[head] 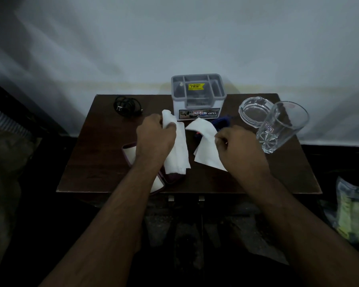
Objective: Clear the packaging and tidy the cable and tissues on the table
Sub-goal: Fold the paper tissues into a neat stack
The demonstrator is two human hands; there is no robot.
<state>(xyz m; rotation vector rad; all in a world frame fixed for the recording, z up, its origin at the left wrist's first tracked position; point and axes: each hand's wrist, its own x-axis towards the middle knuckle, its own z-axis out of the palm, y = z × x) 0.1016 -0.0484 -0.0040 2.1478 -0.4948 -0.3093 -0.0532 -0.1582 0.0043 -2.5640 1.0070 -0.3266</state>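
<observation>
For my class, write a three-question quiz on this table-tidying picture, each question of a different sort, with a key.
1. True or false: the left hand grips a tissue.
2. Which thing lies at the table's far left corner? A) coiled black cable B) drinking glass C) glass ashtray
3. Fill in: the right hand pinches a second ______.

Key: 1 true. 2 A. 3 tissue. The grey organiser box stands at the back, middle; the drinking glass and ashtray are on the right.
</observation>
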